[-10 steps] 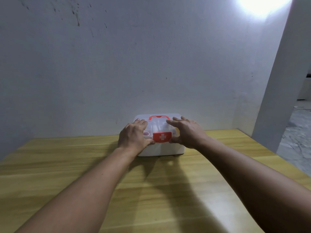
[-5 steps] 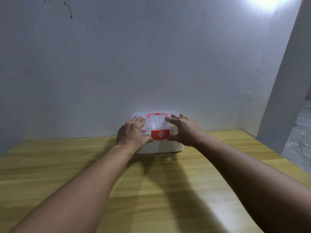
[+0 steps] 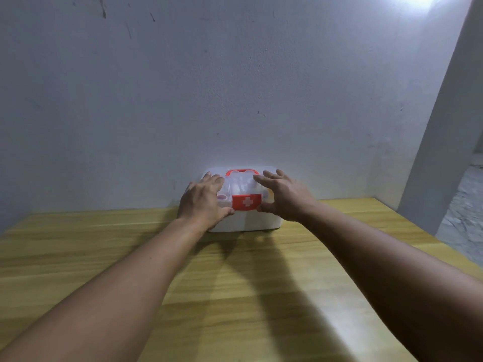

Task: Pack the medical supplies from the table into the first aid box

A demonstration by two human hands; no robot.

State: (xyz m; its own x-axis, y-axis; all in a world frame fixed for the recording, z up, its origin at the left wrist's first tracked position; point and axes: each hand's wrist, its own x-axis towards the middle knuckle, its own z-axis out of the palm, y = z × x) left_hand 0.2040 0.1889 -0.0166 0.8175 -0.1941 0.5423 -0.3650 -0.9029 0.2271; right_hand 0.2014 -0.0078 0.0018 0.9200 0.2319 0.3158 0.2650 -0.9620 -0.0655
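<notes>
A white first aid box (image 3: 251, 222) with a clear lid, a red handle and a red latch bearing a white cross stands shut at the table's far edge, against the wall. Supplies show dimly through the lid. My left hand (image 3: 202, 201) lies flat on the lid's left part, its thumb pressed to the front beside the latch. My right hand (image 3: 286, 198) is over the lid's right part with straight, spread fingers, its thumb touching the front at the latch's right corner.
The wooden table (image 3: 235, 296) runs from me to a grey wall (image 3: 235, 87). A white pillar (image 3: 444, 139) stands at the right, with stone floor beyond the table's right edge. No loose supplies lie on the tabletop.
Both hands have stayed at the box. The fingers of my right hand have straightened and spread a little. The view has tilted slightly.
</notes>
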